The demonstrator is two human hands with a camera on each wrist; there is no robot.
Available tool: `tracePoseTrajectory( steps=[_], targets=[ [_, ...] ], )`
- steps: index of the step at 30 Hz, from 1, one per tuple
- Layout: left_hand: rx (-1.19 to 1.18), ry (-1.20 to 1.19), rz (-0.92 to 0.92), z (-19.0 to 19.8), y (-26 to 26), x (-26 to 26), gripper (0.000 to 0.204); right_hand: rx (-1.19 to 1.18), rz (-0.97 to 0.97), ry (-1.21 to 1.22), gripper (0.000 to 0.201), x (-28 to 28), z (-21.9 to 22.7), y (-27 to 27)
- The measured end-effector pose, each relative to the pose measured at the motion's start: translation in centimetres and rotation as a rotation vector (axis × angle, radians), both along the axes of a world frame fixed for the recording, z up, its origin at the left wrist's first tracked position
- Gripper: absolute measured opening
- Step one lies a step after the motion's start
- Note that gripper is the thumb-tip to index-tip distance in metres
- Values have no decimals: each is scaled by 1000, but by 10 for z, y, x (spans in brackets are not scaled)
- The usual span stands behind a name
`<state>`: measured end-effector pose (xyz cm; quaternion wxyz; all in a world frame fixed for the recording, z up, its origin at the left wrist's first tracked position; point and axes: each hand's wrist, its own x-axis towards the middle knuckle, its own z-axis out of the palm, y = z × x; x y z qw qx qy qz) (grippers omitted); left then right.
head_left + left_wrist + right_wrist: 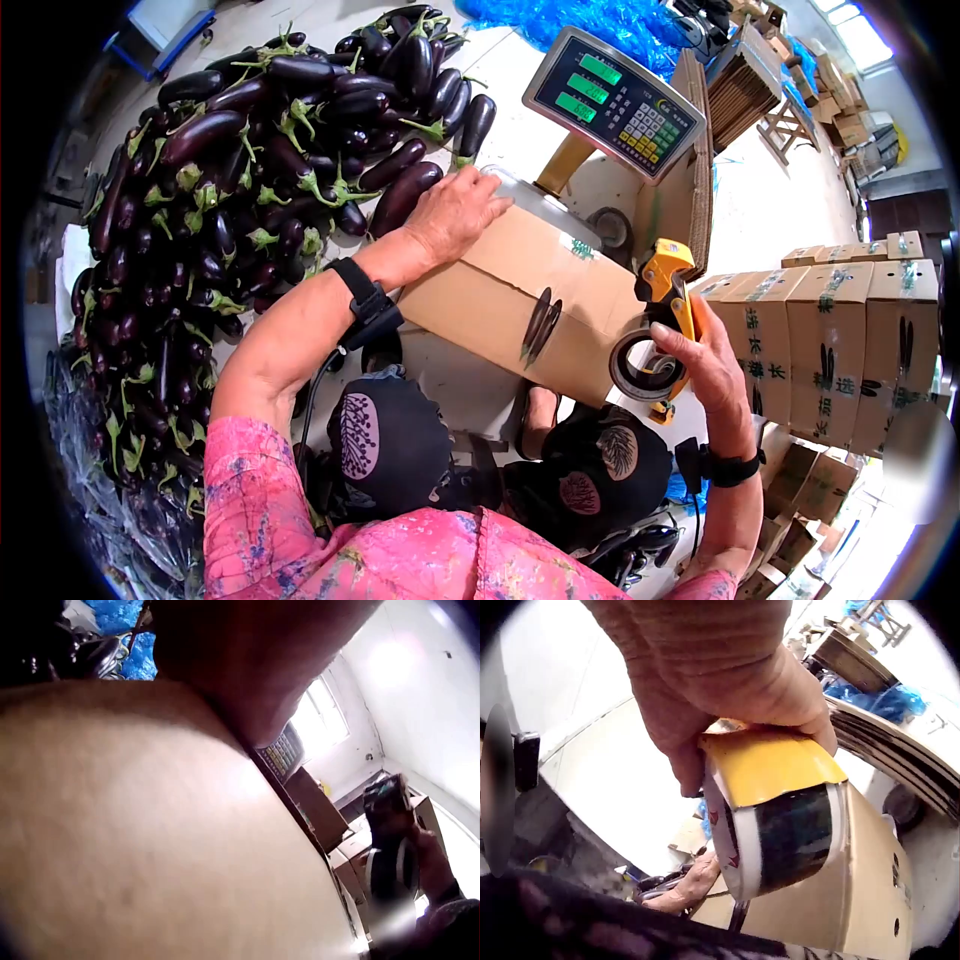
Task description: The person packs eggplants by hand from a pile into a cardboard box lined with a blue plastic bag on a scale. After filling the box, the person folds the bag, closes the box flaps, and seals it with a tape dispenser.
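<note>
A closed cardboard box (520, 300) lies on the platform of a scale. My left hand (455, 215) rests flat on its far left corner with the fingers spread. My right hand (705, 365) grips a yellow tape dispenser (660, 320) with a roll of tape, held at the box's right end. In the right wrist view the dispenser (780, 810) fills the middle, with the box (855, 900) just behind it. The left wrist view is mostly my own forearm, with the dispenser (390, 855) blurred at the right.
A large heap of purple eggplants (230, 200) lies at the left. The scale's display (615, 100) stands behind the box. Stacked printed cartons (840, 340) stand at the right, with flat cardboard (745, 95) and blue plastic (590, 20) beyond.
</note>
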<state>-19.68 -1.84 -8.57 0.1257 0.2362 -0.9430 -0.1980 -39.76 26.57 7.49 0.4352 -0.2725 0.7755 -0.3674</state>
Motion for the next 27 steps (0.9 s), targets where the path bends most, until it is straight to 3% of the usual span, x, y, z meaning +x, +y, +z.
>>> tracePoseTrajectory(
  steps=[2, 5, 8, 11, 15, 17, 20, 23, 27],
  targets=[
    [-36, -115, -44, 19, 6, 2, 28, -50, 13, 68, 51, 10, 11, -9],
    [-338, 125, -71, 14, 7, 10, 32, -129, 83, 37, 51, 29, 29, -23],
    [-72, 474, -41, 56, 23, 9, 36, -148, 217, 174, 55, 35, 36, -33],
    [-9, 406, -97, 71, 25, -5, 45, -132, 215, 175, 53, 42, 39, -44],
    [-214, 111, -199, 19, 45, -25, 46, -131, 184, 148, 53, 47, 32, -53],
    [-265, 146, -201, 4, 45, -31, 34, -35, 199, 133, 53, 51, 32, -50],
    [-303, 107, -217, 5, 38, -47, 19, -90, 216, 128, 52, 52, 23, -52],
    [-285, 200, -164, 12, 49, -36, 42, -49, 200, 139, 52, 49, 15, -58],
    [-298, 124, -129, 5, 40, -45, 36, -120, 138, 98, 50, 49, -2, -74]
  ],
)
